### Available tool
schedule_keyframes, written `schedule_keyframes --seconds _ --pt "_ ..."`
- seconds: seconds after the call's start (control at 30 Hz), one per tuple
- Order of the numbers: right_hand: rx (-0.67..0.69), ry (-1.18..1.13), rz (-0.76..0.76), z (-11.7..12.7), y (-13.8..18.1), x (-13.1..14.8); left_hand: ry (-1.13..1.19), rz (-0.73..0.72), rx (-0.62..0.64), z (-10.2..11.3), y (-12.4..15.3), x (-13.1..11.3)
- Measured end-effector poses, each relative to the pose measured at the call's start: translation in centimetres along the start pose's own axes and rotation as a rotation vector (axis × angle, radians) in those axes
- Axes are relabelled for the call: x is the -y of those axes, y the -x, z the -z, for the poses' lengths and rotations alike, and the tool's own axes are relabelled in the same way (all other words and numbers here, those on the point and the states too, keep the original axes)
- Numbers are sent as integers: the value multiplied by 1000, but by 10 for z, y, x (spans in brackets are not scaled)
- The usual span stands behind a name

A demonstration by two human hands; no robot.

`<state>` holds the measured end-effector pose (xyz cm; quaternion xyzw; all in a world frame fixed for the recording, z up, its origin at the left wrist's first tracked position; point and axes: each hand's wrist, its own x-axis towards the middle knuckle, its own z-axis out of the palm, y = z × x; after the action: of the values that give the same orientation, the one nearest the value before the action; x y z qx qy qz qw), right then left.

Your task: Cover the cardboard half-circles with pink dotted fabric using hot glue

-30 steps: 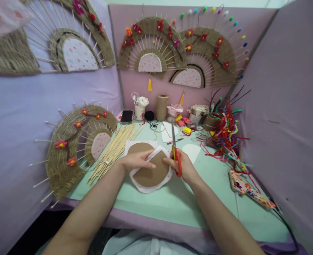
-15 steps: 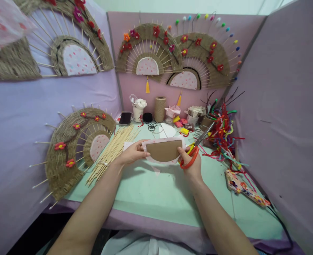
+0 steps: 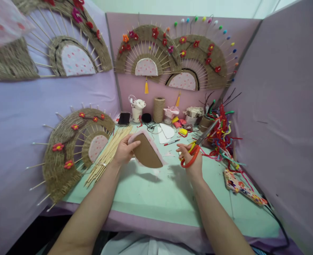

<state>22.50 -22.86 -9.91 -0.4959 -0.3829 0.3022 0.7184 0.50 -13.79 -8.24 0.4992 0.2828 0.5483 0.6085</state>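
Observation:
My left hand (image 3: 124, 150) pinches the upper left end of a half-round cardboard piece (image 3: 147, 151) edged with pinkish-white fabric. The piece tilts, its brown side towards me and its far end pointing down to the right, above the table. To its right, apart from it, my right hand (image 3: 192, 161) has its fingers in the orange and yellow handles of a pair of scissors (image 3: 199, 145). The blades point up and away to the right. Small pale scraps (image 3: 169, 153) lie on the table between the hands.
Bamboo sticks (image 3: 107, 156) lie bundled left, beside a twine fan (image 3: 79, 148). Behind are a red pen (image 3: 171, 142), white paper (image 3: 165, 132) and a twine spool (image 3: 159, 109). Pipe cleaners (image 3: 221, 131) and a flower-patterned glue gun (image 3: 242, 187) sit right. More fans (image 3: 148, 39) hang on the panels.
My right hand has let go of the cardboard piece and keeps the scissors. The piece has swung down at its right end in my left hand, and the red pen has come into sight.

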Motion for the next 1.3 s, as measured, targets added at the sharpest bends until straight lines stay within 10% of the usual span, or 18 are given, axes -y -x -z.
schedule_keyframes --seconds 0.23,0.6,0.83,1.3 --pt "521 162 -110 -16 17 -4 -368 -64 94 -10 10 3" --pt "82 70 36 -19 15 -17 53 442 351 -27 23 24" --pt "186 52 -128 -19 19 -4 143 308 37 -34 15 27" --pt "826 554 -245 -23 41 6 268 -108 -347 2 -13 -5"
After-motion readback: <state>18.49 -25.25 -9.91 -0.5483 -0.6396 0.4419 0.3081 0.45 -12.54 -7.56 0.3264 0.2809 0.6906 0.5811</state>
